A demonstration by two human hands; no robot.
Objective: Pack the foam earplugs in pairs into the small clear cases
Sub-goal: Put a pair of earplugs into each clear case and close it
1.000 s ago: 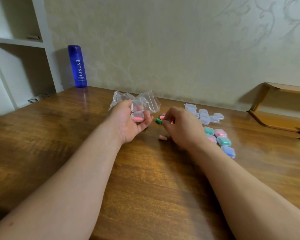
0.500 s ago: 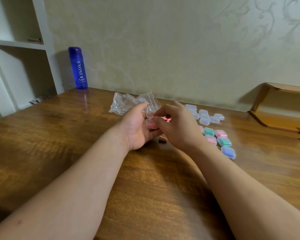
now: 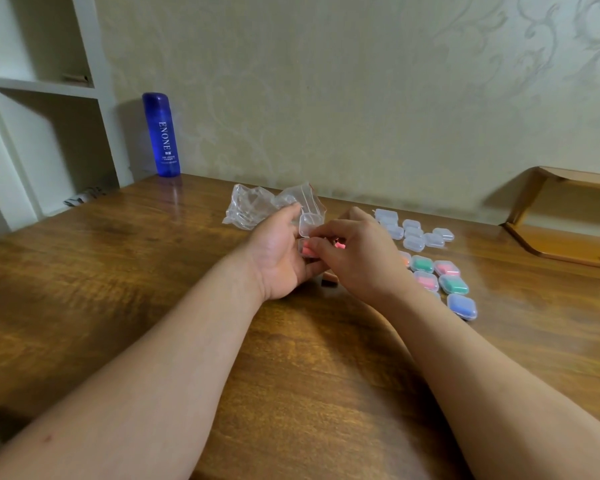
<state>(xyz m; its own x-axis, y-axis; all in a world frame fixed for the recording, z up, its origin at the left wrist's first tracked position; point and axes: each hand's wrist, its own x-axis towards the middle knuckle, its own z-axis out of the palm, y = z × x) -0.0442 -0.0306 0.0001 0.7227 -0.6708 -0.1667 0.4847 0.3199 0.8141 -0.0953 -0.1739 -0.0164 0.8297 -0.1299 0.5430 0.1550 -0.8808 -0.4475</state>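
The left hand (image 3: 278, 258) cradles an open clear case (image 3: 310, 227) just above the bench (image 3: 118, 271) while the right hand (image 3: 357, 261) pinches a pink earplug (image 3: 340, 244) beside it, seemingly completing a pair; the next move likely calls for snapping the lid shut and setting it by the filled cases (image 3: 452, 284) on the right.

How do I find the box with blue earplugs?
On the wooden table, look just right of the right hand at the bunch of filled boxes. The blue box sits at its near end. It is the only blue one; its neighbours are green or pink.
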